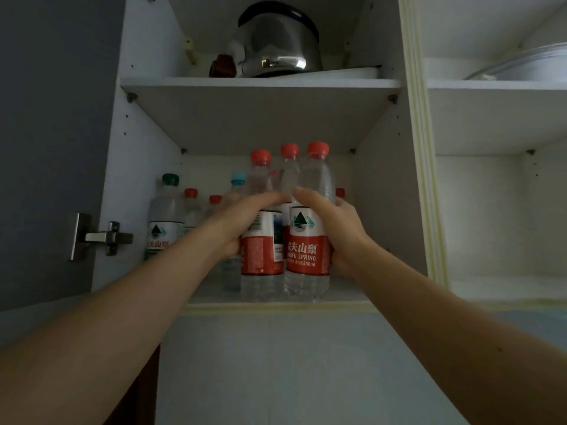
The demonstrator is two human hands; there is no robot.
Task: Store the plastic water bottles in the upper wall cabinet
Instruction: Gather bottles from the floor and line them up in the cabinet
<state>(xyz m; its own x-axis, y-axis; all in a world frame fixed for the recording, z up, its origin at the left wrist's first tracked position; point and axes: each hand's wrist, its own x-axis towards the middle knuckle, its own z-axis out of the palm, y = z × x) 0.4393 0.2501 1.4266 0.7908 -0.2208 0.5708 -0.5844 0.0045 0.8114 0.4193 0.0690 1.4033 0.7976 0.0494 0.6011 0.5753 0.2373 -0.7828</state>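
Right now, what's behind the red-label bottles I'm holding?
Behind the red-label bottles in your hands, several smaller red-capped bottles and a blue-capped bottle stand near the cabinet's back. Their lower parts are covered.

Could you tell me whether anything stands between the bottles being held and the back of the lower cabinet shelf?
Yes. Behind the held bottles, gripped by the left hand and right hand, stored bottles already stand along the back; the front strip of the shelf looks free.

The bottles (308,228) are clear smooth plastic with glossy red labels. At 12 o'clock, the kettle (277,47) is shiny polished metal. The cabinet (260,118) boards look matt white; the hinge (104,237) is brushed metal.
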